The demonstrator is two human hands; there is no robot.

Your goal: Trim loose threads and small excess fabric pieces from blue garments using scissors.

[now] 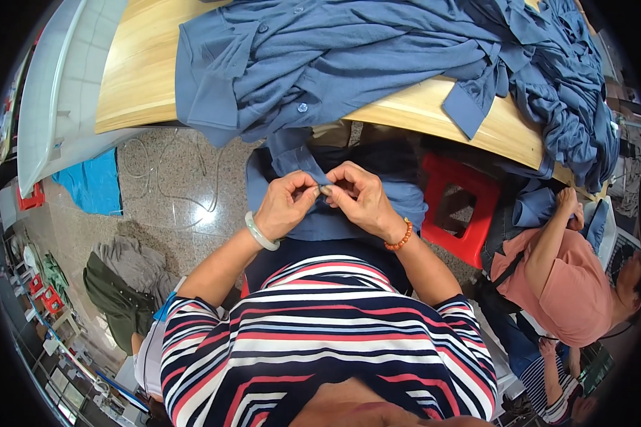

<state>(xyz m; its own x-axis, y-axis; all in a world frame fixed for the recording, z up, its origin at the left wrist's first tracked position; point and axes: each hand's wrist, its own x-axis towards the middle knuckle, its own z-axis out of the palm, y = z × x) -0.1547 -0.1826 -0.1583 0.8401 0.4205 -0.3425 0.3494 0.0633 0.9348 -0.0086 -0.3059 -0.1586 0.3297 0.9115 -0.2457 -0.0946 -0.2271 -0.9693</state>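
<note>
Over my lap hangs a blue shirt (327, 226), partly bunched below the table edge. My left hand (288, 204) pinches its cloth between thumb and forefinger. Right beside it, my right hand (357, 196) pinches the same spot, so the fingertips of both hands nearly meet. Whatever small part lies between the fingertips is too hidden to make out. A pale bangle circles my left wrist, and orange beads circle my right one. Ahead of my hands, more blue shirts (335, 60) with buttons lie spread across the table.
The wooden table (139, 78) curves across the front, its edge just beyond my hands. A red stool (470, 238) stands to the right. Another person in a pink shirt (566, 285) sits at far right, handling blue cloth. Dark green and grey garments (124, 285) lie at left.
</note>
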